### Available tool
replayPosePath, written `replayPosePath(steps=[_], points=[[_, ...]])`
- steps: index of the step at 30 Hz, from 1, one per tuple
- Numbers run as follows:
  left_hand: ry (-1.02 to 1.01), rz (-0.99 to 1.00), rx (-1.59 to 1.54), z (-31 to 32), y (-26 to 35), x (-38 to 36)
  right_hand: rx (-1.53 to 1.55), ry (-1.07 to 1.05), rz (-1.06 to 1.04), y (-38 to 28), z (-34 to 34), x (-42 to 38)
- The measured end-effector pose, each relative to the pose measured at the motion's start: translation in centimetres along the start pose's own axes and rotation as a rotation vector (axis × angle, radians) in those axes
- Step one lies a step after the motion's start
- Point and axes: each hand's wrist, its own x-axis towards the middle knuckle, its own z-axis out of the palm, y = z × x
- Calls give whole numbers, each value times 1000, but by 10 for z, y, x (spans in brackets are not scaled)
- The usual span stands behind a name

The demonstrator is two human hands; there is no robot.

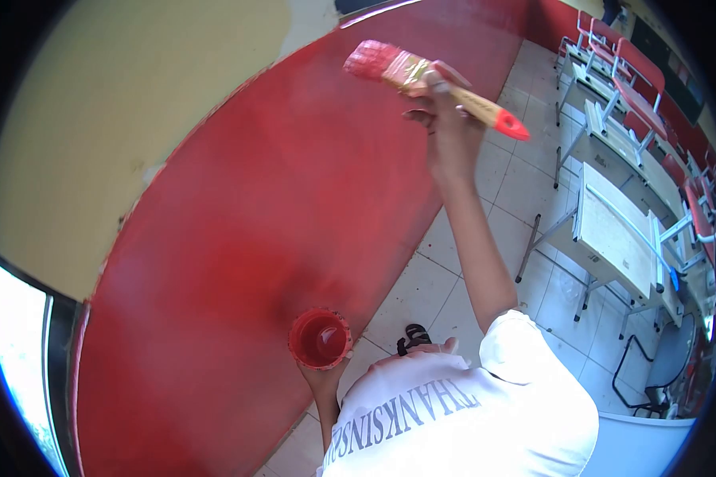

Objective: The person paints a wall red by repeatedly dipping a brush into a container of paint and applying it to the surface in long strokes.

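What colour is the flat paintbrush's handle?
The flat paintbrush's wooden handle is light tan, ending in a red tip; best seen in the head view.

this looks like a classroom. desks (pixel 612 230) with pale tops and metal legs stand in a line down one side of the room, and red chairs (pixel 640 67) are gathered on and around them. a dark board (pixel 667 73) hangs on the wall beyond. the floor (pixel 423 292) is laid with pale square tiles, and the long wall (pixel 239 191) is red below and cream above, a plain two-band finish that suits a school. bright light shows through an opening (pixel 14 350) at the left edge.
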Motion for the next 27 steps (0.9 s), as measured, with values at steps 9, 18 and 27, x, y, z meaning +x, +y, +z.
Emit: replayPosePath(steps=[9,18,27], points=[[-17,64,86,-65,-28,-41,-134,-146,474,-33,-31,-149],[-25,2,168,-90,18,-82,137,-108,989,-47,-45,-269],[-71,69,20,-82,34,-99,-62,-263,842,-86,-35,-285]])
